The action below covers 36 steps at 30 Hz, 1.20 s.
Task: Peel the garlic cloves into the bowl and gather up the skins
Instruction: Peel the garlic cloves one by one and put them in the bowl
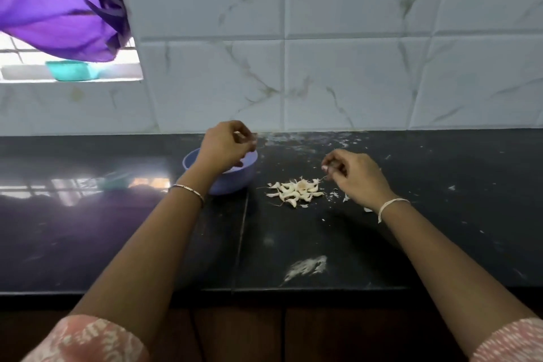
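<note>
Hovering over the far rim of the lilac bowl [232, 182], the left hand [226, 144] had its fingers curled in, pinching a small pale bit [238, 134] at the fingertips; whether that was a clove or skin could not be told. The bowl sat directly beneath that hand and wrist, which hid most of its inside. Just right of the bowl, between the 2 hands, a loose heap of garlic cloves [295, 191] lay on the black desk [411, 244]. The right hand [352, 176] hung just beyond the heap's right edge, fingers curled narrow around a thin pale wisp [323, 178] that trailed toward the heap. A few skin scraps [346, 198] lay on the desk under and beside that hand. A thin bangle [188, 192] circled the left wrist and a white thread [390, 206] the right. Nearer the person than the right hand, a white smear [307, 269] marked the desk.
</note>
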### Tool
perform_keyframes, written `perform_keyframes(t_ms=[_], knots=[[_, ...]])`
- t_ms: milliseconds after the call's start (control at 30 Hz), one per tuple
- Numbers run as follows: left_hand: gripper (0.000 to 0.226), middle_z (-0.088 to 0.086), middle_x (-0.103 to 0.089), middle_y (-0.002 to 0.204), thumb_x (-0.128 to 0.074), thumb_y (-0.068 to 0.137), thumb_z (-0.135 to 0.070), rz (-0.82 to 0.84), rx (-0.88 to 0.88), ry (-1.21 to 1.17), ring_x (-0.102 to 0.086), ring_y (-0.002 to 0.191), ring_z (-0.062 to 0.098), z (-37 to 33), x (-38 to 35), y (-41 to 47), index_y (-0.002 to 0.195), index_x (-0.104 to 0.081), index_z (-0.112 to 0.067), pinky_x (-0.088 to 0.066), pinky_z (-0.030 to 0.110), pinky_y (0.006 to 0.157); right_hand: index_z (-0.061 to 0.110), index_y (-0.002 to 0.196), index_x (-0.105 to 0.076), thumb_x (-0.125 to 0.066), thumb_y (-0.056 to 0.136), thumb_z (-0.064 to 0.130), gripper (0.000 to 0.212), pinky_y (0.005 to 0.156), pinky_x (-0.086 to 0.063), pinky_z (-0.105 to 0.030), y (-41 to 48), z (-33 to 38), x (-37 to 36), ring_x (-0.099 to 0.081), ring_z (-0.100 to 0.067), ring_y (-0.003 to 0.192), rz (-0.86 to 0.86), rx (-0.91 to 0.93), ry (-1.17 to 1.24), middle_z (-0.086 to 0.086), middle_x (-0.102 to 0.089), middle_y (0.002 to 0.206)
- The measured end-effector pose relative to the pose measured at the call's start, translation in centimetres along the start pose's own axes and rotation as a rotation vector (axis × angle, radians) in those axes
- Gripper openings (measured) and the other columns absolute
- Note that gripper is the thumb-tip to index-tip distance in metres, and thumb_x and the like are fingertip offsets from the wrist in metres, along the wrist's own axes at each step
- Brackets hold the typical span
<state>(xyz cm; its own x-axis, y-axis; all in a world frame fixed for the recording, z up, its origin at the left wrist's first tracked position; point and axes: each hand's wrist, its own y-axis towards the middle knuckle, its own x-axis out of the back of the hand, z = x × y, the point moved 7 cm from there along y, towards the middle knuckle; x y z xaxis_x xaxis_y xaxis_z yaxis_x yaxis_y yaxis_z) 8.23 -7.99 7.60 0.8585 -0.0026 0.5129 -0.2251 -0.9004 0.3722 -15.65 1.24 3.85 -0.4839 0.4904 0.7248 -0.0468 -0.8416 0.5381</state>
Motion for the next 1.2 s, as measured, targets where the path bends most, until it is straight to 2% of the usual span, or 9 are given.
perform_keyframes(t_ms=[167,333,533,667,767,933,1000,1067,1200], knots=[[0.015,-0.004,-0.073,0.086,-0.067,0.083,-0.015,0.095,0.032,0.522,-0.068,0.077,0.021,3.3,1.8,0.3,0.072,-0.066,-0.025,-0.057,0.039,0.079,0.027,0.094,-0.073,-0.07,0.087,0.032,0.009,0.076,-0.053,-0.035,-0.1,5.5,-3.5,-0.061,-0.008,0.082,0.265,0.14,-0.141,0.012,-0.069,0.09],[0.009,-0.004,-0.068,0.097,-0.072,0.085,-0.035,0.133,-0.022,0.684,-0.062,0.092,0.022,2.6,1.0,0.5,0.089,-0.069,-0.027,-0.048,0.034,0.077,0.028,0.101,-0.07,-0.067,0.088,0.038,0.017,0.075,-0.049,-0.03,-0.3,6.2,-5.7,-0.062,-0.016,0.097,0.381,0.129,-0.408,0.008,-0.068,0.103],[0.013,-0.006,-0.07,0.094,-0.072,0.085,-0.035,0.091,-0.12,0.44,-0.062,0.091,0.017,0.8,0.4,0.8,0.092,-0.072,-0.023,-0.05,0.034,0.081,0.018,0.099,-0.071,-0.062,0.09,0.023,0.014,0.083,-0.053,-0.04,-0.6,6.2,-6.3,-0.062,-0.024,0.097,0.379,0.138,-0.472,-0.003,-0.067,0.102],[0.017,-0.003,-0.068,0.082,-0.078,0.082,-0.028,0.105,-0.251,0.268,-0.06,0.078,0.009,-2.6,-2.3,0.1,0.091,-0.074,-0.015,-0.043,0.02,0.073,0.021,0.109,-0.069,-0.064,0.09,0.022,0.02,0.082,-0.048,-0.029,-0.4,5.5,-5.1,-0.062,-0.018,0.094,0.327,0.098,-0.309,0.002,-0.067,0.1],[0.013,0.001,-0.069,0.081,-0.076,0.082,-0.021,0.154,-0.279,0.232,-0.06,0.075,0.01,-4.5,-5.9,-0.2,0.091,-0.074,-0.012,-0.047,0.022,0.074,0.022,0.117,-0.068,-0.066,0.091,0.02,0.026,0.08,-0.048,-0.025,-0.7,4.1,-3.3,-0.062,-0.011,0.084,0.296,-0.008,-0.08,0.006,-0.067,0.095],[0.009,0.001,-0.069,0.08,-0.075,0.081,-0.014,0.225,-0.252,0.158,-0.062,0.074,0.012,-5.2,-11.9,0.2,0.086,-0.068,-0.015,-0.05,0.025,0.073,0.018,0.094,-0.068,-0.065,0.091,0.015,0.006,0.065,-0.041,-0.015,-1.8,1.1,-0.7,-0.058,-0.005,0.076,0.255,-0.074,0.034,0.007,-0.064,0.083],[0.009,0.0,-0.066,0.079,-0.073,0.085,-0.018,0.258,-0.233,0.145,-0.062,0.075,0.013,-5.1,-13.7,0.2,0.092,-0.07,-0.012,-0.046,0.023,0.071,0.024,0.086,-0.062,-0.066,0.091,0.015,0.011,0.063,-0.043,-0.019,-2.2,0.1,0.2,-0.054,-0.001,0.067,0.235,-0.095,0.138,0.007,-0.061,0.076],[0.015,0.003,-0.07,0.087,-0.068,0.09,-0.021,0.296,-0.206,0.131,-0.062,0.078,0.013,-4.7,-14.9,0.1,0.1,-0.072,-0.01,-0.045,0.022,0.072,0.023,0.088,-0.062,-0.065,0.091,0.012,0.012,0.064,-0.047,-0.031,-2.7,-1.0,0.7,-0.055,-0.009,0.068,0.234,-0.131,0.219,0.0,-0.062,0.075],[0.018,0.007,-0.073,0.094,-0.066,0.092,-0.023,0.286,-0.164,0.083,-0.06,0.079,0.009,-3.8,-15.4,0.2,0.104,-0.074,-0.011,-0.047,0.021,0.075,0.015,0.097,-0.066,-0.064,0.091,0.006,0.011,0.065,-0.054,-0.03,-3.7,-2.4,1.0,-0.061,-0.014,0.07,0.268,-0.204,0.394,-0.008,-0.065,0.081]])
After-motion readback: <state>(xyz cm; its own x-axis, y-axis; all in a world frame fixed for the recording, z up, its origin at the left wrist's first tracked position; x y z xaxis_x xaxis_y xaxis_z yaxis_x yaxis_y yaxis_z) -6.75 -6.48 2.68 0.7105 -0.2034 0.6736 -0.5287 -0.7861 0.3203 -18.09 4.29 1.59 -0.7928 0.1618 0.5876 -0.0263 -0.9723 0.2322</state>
